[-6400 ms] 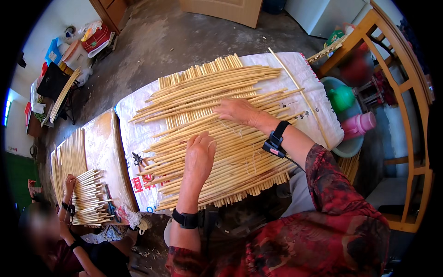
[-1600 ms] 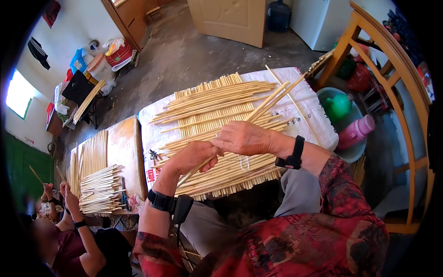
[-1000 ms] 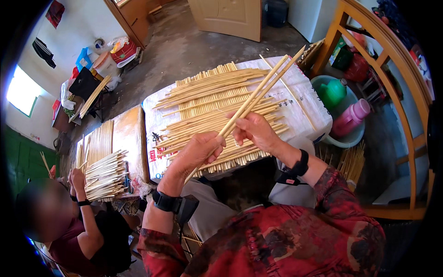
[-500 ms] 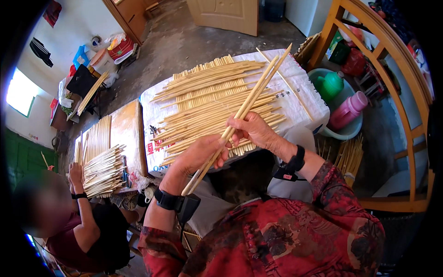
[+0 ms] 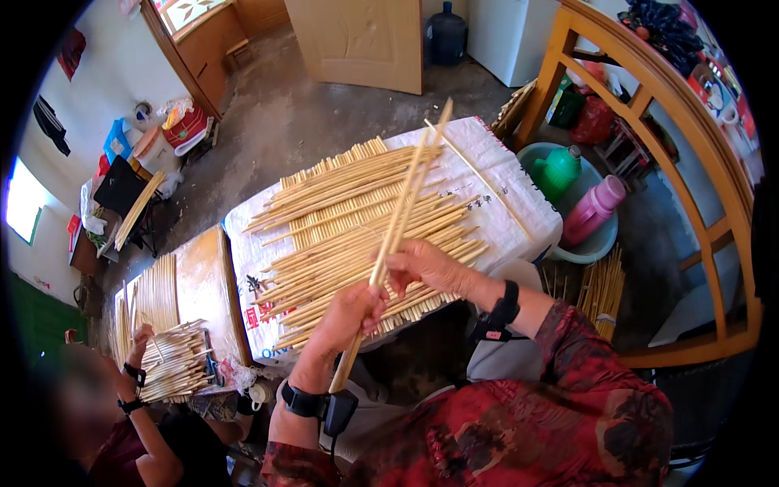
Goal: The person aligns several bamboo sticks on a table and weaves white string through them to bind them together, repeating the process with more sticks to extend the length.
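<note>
A few long, straw-coloured stalks (image 5: 406, 195) stand slanted between my hands, their tips up and away from me. Low on them, my left hand (image 5: 350, 315) is closed around the stalks. Just above it, the fingers of my right hand (image 5: 423, 266) pinch the same stalks. Beneath and beyond my hands lies a loose layer of similar stalks (image 5: 357, 252) on a white woven sheet (image 5: 511, 187). A farther bunch (image 5: 349, 183) rests across a mat of stalks set side by side (image 5: 312, 235). One single stalk (image 5: 487, 187) lies apart on the right.
At the left, a co-worker's hands (image 5: 134, 373) are raised beside another table (image 5: 215, 276) with stalks on it. A blue basin (image 5: 540, 154) holding green and pink flasks (image 5: 595, 209) stands right of my table. A wooden frame (image 5: 690, 162) rises beyond; bundled stalks (image 5: 604, 292) stand below.
The view has shifted. The held stalks stand steeper, and my hands stay on them with the right hand above the left. The co-worker's hands have lifted off the stalks.
</note>
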Motion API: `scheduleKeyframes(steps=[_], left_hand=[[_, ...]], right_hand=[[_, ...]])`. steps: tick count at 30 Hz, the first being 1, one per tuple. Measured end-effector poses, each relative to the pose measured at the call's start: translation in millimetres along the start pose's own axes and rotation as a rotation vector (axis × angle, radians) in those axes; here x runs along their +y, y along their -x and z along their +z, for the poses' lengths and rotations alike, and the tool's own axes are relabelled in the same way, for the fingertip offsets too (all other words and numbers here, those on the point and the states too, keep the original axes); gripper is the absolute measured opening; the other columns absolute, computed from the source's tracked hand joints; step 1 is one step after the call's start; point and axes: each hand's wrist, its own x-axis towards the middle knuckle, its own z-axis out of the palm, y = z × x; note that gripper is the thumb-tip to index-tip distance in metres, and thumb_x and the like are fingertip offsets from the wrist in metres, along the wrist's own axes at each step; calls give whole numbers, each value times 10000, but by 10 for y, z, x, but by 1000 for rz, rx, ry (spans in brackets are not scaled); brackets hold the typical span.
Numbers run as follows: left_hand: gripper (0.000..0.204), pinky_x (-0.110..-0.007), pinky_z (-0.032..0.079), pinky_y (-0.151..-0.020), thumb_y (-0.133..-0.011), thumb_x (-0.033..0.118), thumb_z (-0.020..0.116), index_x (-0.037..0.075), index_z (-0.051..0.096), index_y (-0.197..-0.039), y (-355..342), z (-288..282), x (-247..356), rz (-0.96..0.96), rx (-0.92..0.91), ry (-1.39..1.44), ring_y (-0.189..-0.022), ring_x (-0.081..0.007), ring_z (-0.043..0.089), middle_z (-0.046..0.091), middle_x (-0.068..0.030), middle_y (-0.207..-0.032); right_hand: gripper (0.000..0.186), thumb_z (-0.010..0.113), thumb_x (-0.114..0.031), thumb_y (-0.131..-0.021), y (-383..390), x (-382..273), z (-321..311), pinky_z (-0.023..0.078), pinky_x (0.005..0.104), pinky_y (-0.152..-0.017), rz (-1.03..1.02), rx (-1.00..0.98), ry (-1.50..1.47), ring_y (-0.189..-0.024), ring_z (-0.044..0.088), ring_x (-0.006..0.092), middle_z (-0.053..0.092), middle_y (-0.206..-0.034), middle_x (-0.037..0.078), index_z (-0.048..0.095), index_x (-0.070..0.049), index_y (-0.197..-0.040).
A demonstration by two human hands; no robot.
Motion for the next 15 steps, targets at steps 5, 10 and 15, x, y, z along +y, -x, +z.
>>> scheduleKeyframes(steps=[5, 10, 15], left_hand=[[249, -199, 311, -408, -955, 250, 412, 15, 484, -915, -164, -479, 188, 230, 142, 247, -466, -72, 356, 424, -1, -617], [240, -206, 314, -417, -963, 242, 406, 19, 485, -928, -451, -762, 42, 266, 172, 402, -469, -77, 356, 433, -11, -635], [236, -201, 318, -409, -955, 246, 412, 24, 488, -924, -567, -957, -166, 247, 235, 382, -452, -73, 355, 427, -8, -632]], right_hand=[[201, 593, -208, -823, -345, -117, -498, 488, 280, -572, -140, 259, 778, -629, 596, 181, 609, -737, 75, 608, -24, -904], [131, 578, -163, -764, -742, 94, -736, 477, 387, -694, -298, 205, 1450, -769, 586, 297, 609, -785, 119, 628, -45, -790], [137, 557, -186, -794, -998, 188, -725, 474, 392, -676, -212, 125, 1583, -778, 578, 305, 592, -822, 101, 616, -68, -829]])
